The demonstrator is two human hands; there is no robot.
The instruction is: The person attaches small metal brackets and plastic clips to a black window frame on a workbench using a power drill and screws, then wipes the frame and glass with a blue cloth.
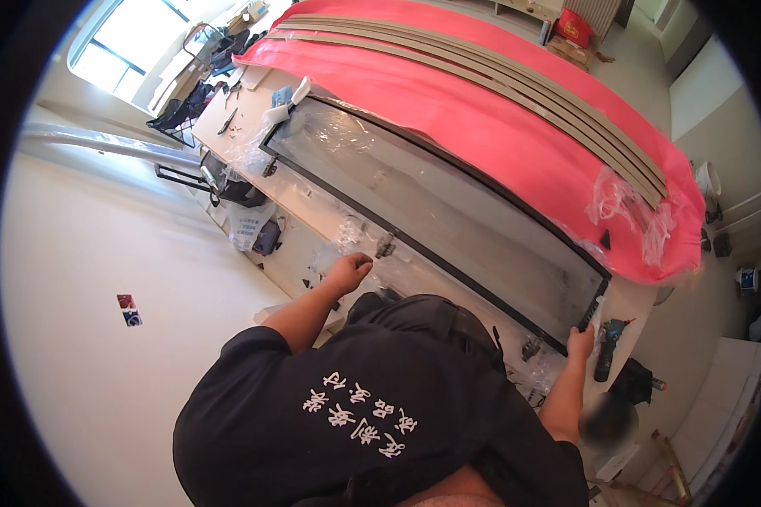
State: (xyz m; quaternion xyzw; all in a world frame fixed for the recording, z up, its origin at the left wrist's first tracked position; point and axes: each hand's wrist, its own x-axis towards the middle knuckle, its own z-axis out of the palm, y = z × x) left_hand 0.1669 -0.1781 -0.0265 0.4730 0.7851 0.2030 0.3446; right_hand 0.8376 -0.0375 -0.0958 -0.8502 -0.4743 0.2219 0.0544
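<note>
Neither of my hands is in view. A person in a black T-shirt (355, 406) bends over a long white table (313, 245) in front of me. On the table lies a long black-framed glass panel (448, 211) wrapped in clear film. The person's left hand (347, 272) is closed and rests on the table beside a small dark fitting (386, 247) on the frame's near edge. Their right hand (579, 342) is at the panel's right-hand corner, on a slim black piece.
A black and red power drill (606, 355) lies at the table's right end. Behind the panel a pink sheet (482, 127) carries several long beige strips (524, 89). Plastic wrap, bags and small parts clutter the table's left end (254, 220). White floor (101, 296) lies to the left.
</note>
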